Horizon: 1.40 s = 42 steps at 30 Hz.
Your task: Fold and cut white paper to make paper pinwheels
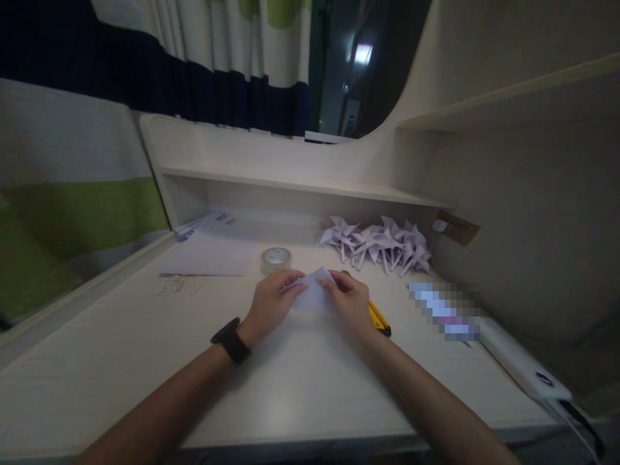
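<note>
Both my hands are on a small piece of white paper (314,294) lying on the desk (290,394), pretty much dead centre in front of me. My left hand (270,303) has its fingers curled down over the paper's left edge, pinching it, and my right hand (349,303) is doing the same on the right edge, fingertips pressed on the sheet. There's a black watch (231,340) on my left wrist. Containers-wise there's really nothing that holds stuff here, just the shelf (300,184) running along the back of the desk, and I can't make out anything sitting on it. Just behind my hands is a roll of clear tape (276,259), and left of that a loose sheet of paper (210,255) with a few more sheets (203,223) stacked at the back; one has dark print on it but it's too small and blurry to read. Over to the right, a heap of folded white paper pinwheels (375,244) sits against the back wall, near a wall socket (455,227). A yellow and black utility knife (380,318) pokes out from under my right hand. Further right there's a white power bank-looking thing (520,365) with a small logo I can't read.
</note>
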Motion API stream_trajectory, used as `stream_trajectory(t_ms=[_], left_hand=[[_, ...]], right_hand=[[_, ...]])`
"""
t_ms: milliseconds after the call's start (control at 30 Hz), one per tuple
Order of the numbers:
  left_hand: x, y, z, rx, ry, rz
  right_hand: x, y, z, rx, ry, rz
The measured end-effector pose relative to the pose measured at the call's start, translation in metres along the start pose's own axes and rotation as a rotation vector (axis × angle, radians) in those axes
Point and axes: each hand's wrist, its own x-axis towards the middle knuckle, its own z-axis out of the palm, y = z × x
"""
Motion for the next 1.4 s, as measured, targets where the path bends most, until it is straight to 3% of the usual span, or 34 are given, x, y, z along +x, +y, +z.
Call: stream_trajectory(t_ms=[200,367,533,733,967,1200,1300,1400], left_hand=[[0.0,-0.002,-0.001,0.05,-0.071,-0.156],[0.002,-0.005,0.0,0.0,-0.08,-0.281],[0.003,-0.012,0.002,-0.055,-0.118,-0.293],[0.006,-0.017,-0.001,-0.12,-0.202,-0.3],[0.012,-0.018,-0.005,-0.241,-0.223,-0.459],[0.01,-0.007,-0.009,-0.389,-0.314,-0.421],[0.008,-0.005,-0.009,-0.434,-0.302,-0.502],[0.009,-0.006,-0.01,-0.463,-0.2,-0.596]], right_hand=[[0.003,0.001,0.001,0.058,-0.016,0.046],[0.011,0.01,-0.006,-0.032,-0.138,0.12],[0.016,0.011,-0.011,-0.173,-0.216,0.179],[0.021,0.019,-0.016,-0.094,-0.318,0.262],[0.027,0.025,-0.027,-0.093,-0.473,0.375],[0.021,0.021,-0.025,-0.059,-0.651,0.421],[0.02,0.019,-0.024,-0.017,-0.658,0.44],[0.023,0.02,-0.025,0.012,-0.599,0.45]])
